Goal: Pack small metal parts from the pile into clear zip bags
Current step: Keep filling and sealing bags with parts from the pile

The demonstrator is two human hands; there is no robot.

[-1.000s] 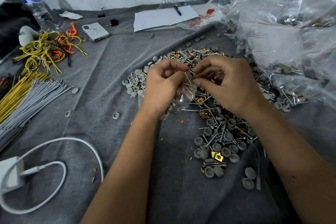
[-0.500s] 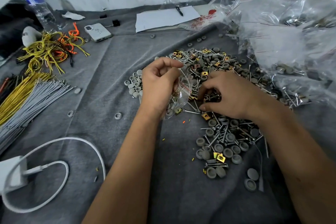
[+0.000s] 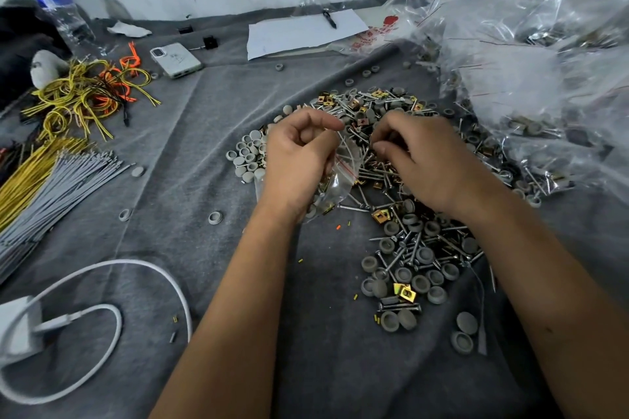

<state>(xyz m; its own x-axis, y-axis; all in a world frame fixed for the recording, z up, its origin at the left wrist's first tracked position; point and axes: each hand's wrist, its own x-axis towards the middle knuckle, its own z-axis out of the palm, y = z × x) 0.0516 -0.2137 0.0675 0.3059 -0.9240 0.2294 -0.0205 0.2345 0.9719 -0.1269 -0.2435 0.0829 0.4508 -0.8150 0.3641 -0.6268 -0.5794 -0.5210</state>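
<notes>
A pile of screws, brass clips and grey caps [image 3: 408, 248] spreads over the grey cloth [image 3: 190, 133] in the middle. My left hand [image 3: 299, 160] pinches the mouth of a clear zip bag [image 3: 340, 180] that hangs below it with a few parts inside. Just right of the bag, my right hand [image 3: 422, 160] hovers over the pile with curled fingers pinching small parts; exactly what it holds is hidden by the fingers.
A heap of clear bags [image 3: 531, 78] fills the right. Yellow and orange wires [image 3: 85, 95], grey ties [image 3: 51, 194], a phone [image 3: 175, 59], a water bottle [image 3: 58, 10], paper with a pen [image 3: 303, 31] and a white charger cable [image 3: 102, 282] lie around.
My right hand dropped from the bag's mouth to the pile, then came back up toward the bag. My left hand kept holding the bag open.
</notes>
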